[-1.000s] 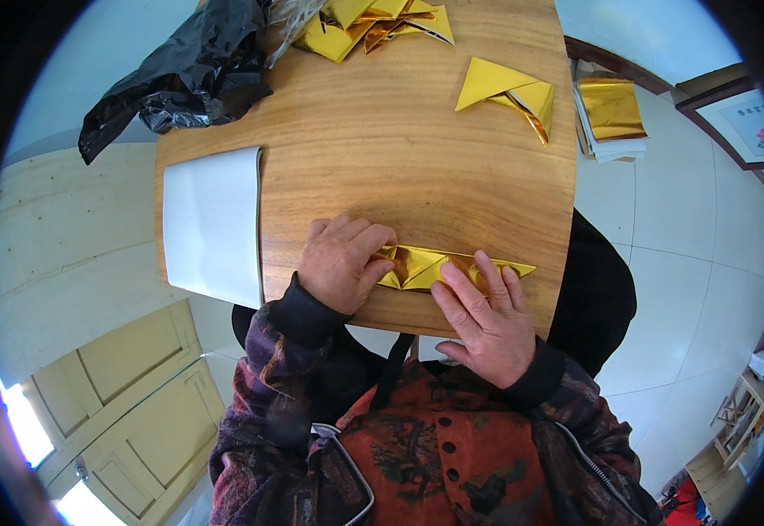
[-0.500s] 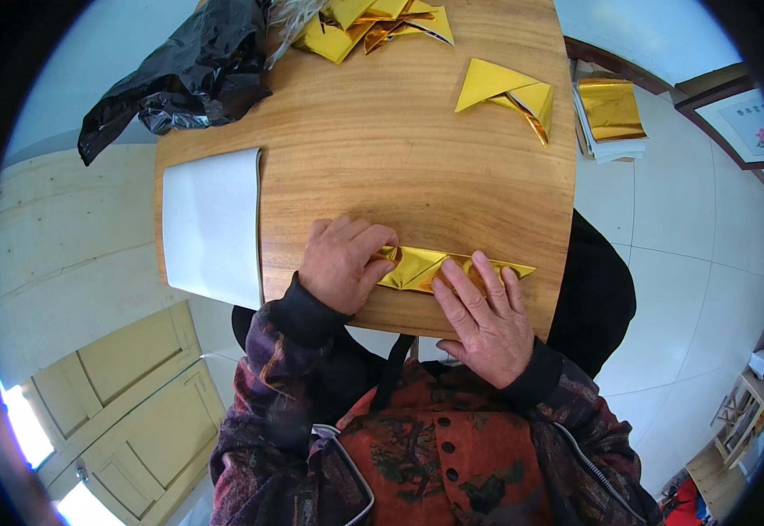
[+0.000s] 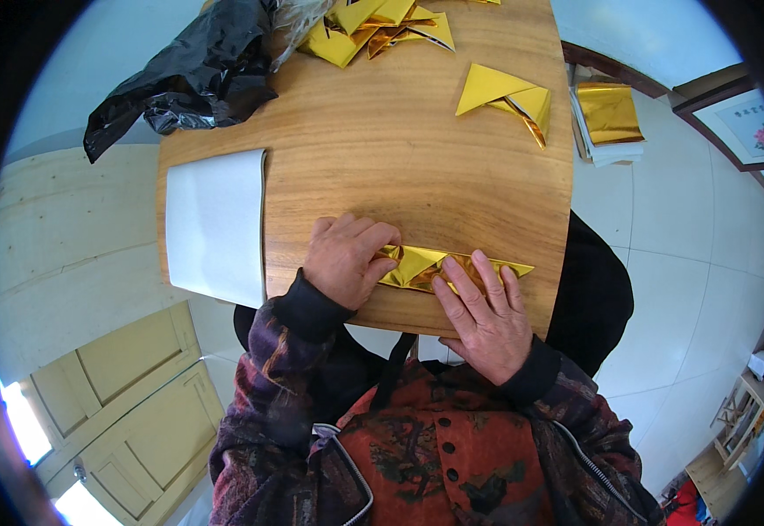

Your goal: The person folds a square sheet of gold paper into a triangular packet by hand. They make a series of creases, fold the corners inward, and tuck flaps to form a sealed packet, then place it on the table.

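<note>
A folded strip of gold foil paper (image 3: pixel 418 265) lies along the near edge of the wooden table, its right end running to a point. My left hand (image 3: pixel 347 259) pinches the strip's left end between thumb and curled fingers, hiding that end. Lying flat with fingers stretched, my right hand (image 3: pixel 487 314) presses on the right half of the strip. Its fingertips cover part of the foil. Beyond the hands, at the far right of the table, rests a folded gold paper piece (image 3: pixel 506 95) with an angular shape.
Several folded gold pieces (image 3: pixel 373 28) are heaped at the far edge beside a black plastic bag (image 3: pixel 198 79). A white folded sheet (image 3: pixel 215 223) lies on the left of the wooden table (image 3: pixel 382 167). Off the right side sits a paper stack topped with gold foil sheets (image 3: pixel 608 112).
Almost nothing differs. The left hand has shifted very slightly along the strip's left end, and the right hand stays pressed on the foil.
</note>
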### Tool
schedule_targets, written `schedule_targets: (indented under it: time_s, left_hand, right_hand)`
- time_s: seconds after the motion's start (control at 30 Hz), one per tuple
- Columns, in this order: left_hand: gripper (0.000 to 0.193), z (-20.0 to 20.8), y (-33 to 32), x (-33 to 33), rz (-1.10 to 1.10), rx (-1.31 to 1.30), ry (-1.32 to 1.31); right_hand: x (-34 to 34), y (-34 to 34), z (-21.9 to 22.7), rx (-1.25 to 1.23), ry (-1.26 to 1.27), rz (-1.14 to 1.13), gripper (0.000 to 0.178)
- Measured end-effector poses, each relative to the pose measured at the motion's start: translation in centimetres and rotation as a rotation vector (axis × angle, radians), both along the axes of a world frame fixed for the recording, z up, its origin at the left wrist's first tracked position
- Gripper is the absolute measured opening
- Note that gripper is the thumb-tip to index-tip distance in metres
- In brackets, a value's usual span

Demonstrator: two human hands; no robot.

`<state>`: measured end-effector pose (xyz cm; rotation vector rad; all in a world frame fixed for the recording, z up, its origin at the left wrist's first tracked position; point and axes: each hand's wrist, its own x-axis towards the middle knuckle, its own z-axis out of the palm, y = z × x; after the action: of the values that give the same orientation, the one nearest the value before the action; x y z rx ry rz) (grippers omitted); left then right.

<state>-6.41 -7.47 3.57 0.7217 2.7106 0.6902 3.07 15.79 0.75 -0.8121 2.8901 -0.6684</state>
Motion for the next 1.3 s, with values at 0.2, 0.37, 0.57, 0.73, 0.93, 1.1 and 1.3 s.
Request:
schedule_targets:
  time_s: [0.2, 0.37, 0.57, 0.73, 0.93, 1.1, 1.3]
  left_hand:
    - [0.021, 0.0, -0.1, 0.0, 0.001, -0.013, 0.011]
    - [0.022, -0.4, -0.2, 0.1, 0.012, 0.016, 0.019]
    - [0.017, -1.3, -0.1, 0.4, 0.075, 0.007, -0.018]
    - [0.018, -1.4, -0.2, 0.6, 0.108, 0.005, -0.043]
    - [0.017, -1.1, 0.1, 0.7, 0.112, -0.001, -0.032]
    - [0.017, -0.7, 0.1, 0.7, 0.116, -0.032, -0.07]
    - [0.017, -0.6, 0.1, 0.7, 0.103, -0.013, -0.069]
  right_hand:
    - [-0.2, 0.0, 0.6, -0.027, -0.015, -0.001, 0.093]
    - [-0.3, 0.2, 1.1, -0.045, -0.055, 0.007, 0.09]
    - [-0.2, 0.1, 1.1, -0.04, -0.041, 0.018, 0.091]
    - [-0.1, -0.1, 0.9, -0.037, -0.025, 0.013, 0.091]
    - [-0.1, 0.1, 0.9, 0.009, -0.045, 0.023, 0.092]
    - [-0.1, 0.0, 0.8, 0.02, -0.041, 0.021, 0.092]
    - [-0.1, 0.0, 0.7, 0.011, -0.04, 0.018, 0.093]
